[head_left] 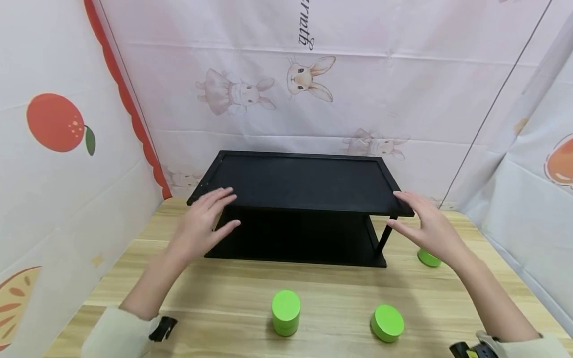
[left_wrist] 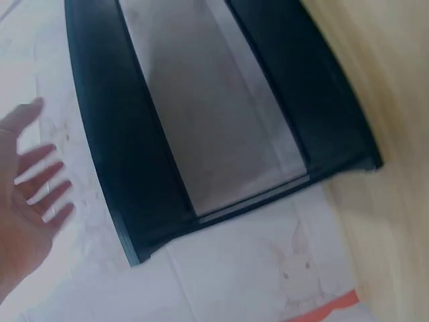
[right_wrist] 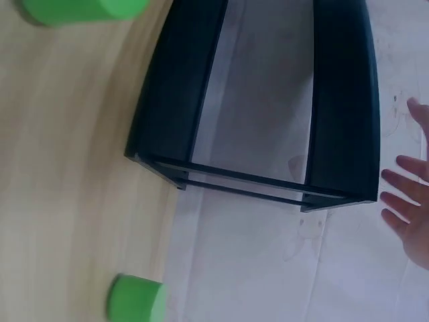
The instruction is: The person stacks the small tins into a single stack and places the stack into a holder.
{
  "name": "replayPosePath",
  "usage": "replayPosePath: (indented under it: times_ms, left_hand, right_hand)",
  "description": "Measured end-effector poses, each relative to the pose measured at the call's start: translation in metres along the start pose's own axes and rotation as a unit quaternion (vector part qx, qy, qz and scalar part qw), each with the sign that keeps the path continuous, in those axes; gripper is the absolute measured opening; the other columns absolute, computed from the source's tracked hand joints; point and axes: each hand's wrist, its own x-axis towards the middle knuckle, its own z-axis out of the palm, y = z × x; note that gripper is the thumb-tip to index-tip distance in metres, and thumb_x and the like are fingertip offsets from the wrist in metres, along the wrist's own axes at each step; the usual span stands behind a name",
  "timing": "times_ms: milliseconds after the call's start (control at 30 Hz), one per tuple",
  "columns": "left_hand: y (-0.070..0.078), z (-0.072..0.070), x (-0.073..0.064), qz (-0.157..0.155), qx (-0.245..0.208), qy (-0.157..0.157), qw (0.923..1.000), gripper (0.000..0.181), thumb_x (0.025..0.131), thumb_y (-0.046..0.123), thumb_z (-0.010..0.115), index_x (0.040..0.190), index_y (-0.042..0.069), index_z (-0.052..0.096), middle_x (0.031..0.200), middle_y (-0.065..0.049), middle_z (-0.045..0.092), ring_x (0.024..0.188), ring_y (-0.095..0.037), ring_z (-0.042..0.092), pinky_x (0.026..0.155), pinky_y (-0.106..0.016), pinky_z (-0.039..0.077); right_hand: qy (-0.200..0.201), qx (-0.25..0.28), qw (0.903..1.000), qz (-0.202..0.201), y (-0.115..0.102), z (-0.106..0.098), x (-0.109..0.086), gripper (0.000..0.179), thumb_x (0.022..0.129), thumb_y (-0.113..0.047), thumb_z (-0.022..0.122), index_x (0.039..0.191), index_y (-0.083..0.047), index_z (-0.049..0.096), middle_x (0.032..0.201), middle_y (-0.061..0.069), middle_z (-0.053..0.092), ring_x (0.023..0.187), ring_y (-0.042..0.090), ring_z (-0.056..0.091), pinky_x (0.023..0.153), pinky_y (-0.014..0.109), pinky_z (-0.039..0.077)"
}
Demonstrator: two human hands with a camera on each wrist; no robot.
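A black two-tier shelf [head_left: 300,184] stands on the table, its upper board held above the lower board [head_left: 295,238] by thin posts. Near its left front corner is my left hand [head_left: 201,226], fingers spread and holding nothing. The left wrist view shows a gap between that hand [left_wrist: 27,215] and the shelf [left_wrist: 110,127]. On the other side, my right hand [head_left: 429,226] hovers by the right front corner with loosely extended fingers. Seen from the right wrist, this hand [right_wrist: 412,204] is also apart from the shelf [right_wrist: 345,100] and grips nothing.
In front of the shelf stand a taller green cylinder [head_left: 286,313] and a shorter green one [head_left: 387,323]. Another green cylinder [head_left: 429,258] is partly hidden behind my right hand. Printed cloth [head_left: 358,89] hangs behind and at both sides of the wooden table [head_left: 233,288].
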Motion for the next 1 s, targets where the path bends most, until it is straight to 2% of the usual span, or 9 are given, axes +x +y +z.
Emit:
replayPosePath:
  times_ms: [67, 133, 200, 267, 333, 533, 600, 867, 1000]
  left_hand:
    - [0.011, 0.004, -0.008, 0.016, -0.080, 0.012, 0.9966, 0.051, 0.079, 0.019, 0.073, 0.123, 0.002, 0.055, 0.130, -0.012, 0.049, 0.121, -0.027, 0.042, 0.098, -0.044, 0.036]
    - [0.022, 0.008, -0.018, 0.009, -0.175, -0.012, 0.9845, 0.049, 0.081, 0.017, 0.072, 0.125, 0.007, 0.055, 0.130, -0.006, 0.050, 0.120, -0.023, 0.043, 0.097, -0.039, 0.038]
    - [0.032, 0.013, -0.029, -0.022, -0.263, -0.061, 0.9625, 0.048, 0.083, 0.018, 0.070, 0.128, 0.012, 0.053, 0.131, -0.001, 0.049, 0.119, -0.018, 0.044, 0.097, -0.035, 0.039]
    - [0.041, 0.019, -0.039, -0.049, -0.325, -0.117, 0.9373, 0.050, 0.084, 0.022, 0.068, 0.131, 0.017, 0.050, 0.131, 0.003, 0.048, 0.119, -0.017, 0.044, 0.097, -0.035, 0.039]
    - [0.048, 0.026, -0.048, -0.071, -0.364, -0.170, 0.9130, 0.053, 0.084, 0.025, 0.068, 0.133, 0.019, 0.048, 0.132, 0.004, 0.047, 0.119, -0.018, 0.044, 0.097, -0.038, 0.038]
    - [0.057, 0.047, -0.065, -0.122, -0.422, -0.290, 0.8504, 0.064, 0.080, 0.028, 0.073, 0.136, 0.026, 0.043, 0.135, 0.000, 0.043, 0.122, -0.030, 0.040, 0.098, -0.048, 0.035]
    - [0.059, 0.053, -0.068, -0.130, -0.431, -0.315, 0.8355, 0.067, 0.078, 0.026, 0.075, 0.136, 0.027, 0.042, 0.136, -0.002, 0.042, 0.122, -0.032, 0.039, 0.098, -0.050, 0.035]
    - [0.065, 0.077, -0.075, -0.137, -0.473, -0.353, 0.7959, 0.075, 0.076, 0.022, 0.077, 0.140, 0.017, 0.038, 0.136, 0.000, 0.041, 0.119, -0.022, 0.043, 0.099, -0.039, 0.036]
    - [0.067, 0.085, -0.077, -0.137, -0.487, -0.357, 0.7854, 0.075, 0.076, 0.019, 0.077, 0.140, 0.013, 0.037, 0.130, 0.004, 0.045, 0.117, -0.017, 0.044, 0.099, -0.035, 0.036]
  right_hand:
    - [0.021, 0.018, 0.9996, -0.012, -0.004, -0.001, -0.010, 0.059, 0.081, -0.023, 0.072, 0.132, -0.006, 0.048, 0.129, 0.017, 0.048, 0.122, 0.035, 0.037, 0.097, 0.052, 0.032]
    - [0.036, 0.038, 0.9984, -0.022, -0.007, 0.000, -0.020, 0.057, 0.080, -0.016, 0.073, 0.131, -0.008, 0.050, 0.128, 0.012, 0.050, 0.121, 0.026, 0.040, 0.099, 0.038, 0.033]
    - [0.042, 0.060, 0.9968, -0.034, -0.010, 0.003, -0.031, 0.057, 0.079, -0.009, 0.073, 0.131, -0.010, 0.050, 0.127, 0.008, 0.052, 0.118, 0.015, 0.042, 0.098, 0.024, 0.033]
    - [0.037, 0.085, 0.9950, -0.037, -0.013, 0.008, -0.042, 0.057, 0.078, -0.004, 0.072, 0.131, -0.011, 0.050, 0.127, 0.005, 0.053, 0.116, 0.006, 0.042, 0.094, 0.012, 0.029]
    - [0.026, 0.103, 0.9938, -0.034, -0.016, 0.014, -0.053, 0.057, 0.078, -0.002, 0.071, 0.131, -0.011, 0.050, 0.127, 0.005, 0.053, 0.113, 0.003, 0.043, 0.092, 0.010, 0.030]
    - [-0.010, 0.115, 0.9932, -0.017, -0.019, 0.034, -0.086, 0.057, 0.076, -0.005, 0.075, 0.128, -0.012, 0.054, 0.124, 0.002, 0.055, 0.106, 0.013, 0.050, 0.089, 0.014, 0.035]
    - [-0.021, 0.116, 0.9929, -0.017, -0.019, 0.039, -0.096, 0.057, 0.075, -0.006, 0.076, 0.127, -0.012, 0.054, 0.123, 0.001, 0.055, 0.104, 0.014, 0.052, 0.088, 0.017, 0.038]
    - [-0.072, 0.153, 0.9840, -0.056, -0.008, 0.056, -0.124, 0.057, 0.075, -0.009, 0.076, 0.127, -0.008, 0.052, 0.122, 0.004, 0.056, 0.108, 0.012, 0.052, 0.087, 0.018, 0.041]
    - [-0.095, 0.183, 0.9765, -0.062, -0.001, 0.063, -0.133, 0.059, 0.075, -0.011, 0.076, 0.128, -0.007, 0.050, 0.125, 0.006, 0.053, 0.110, 0.011, 0.051, 0.087, 0.018, 0.042]
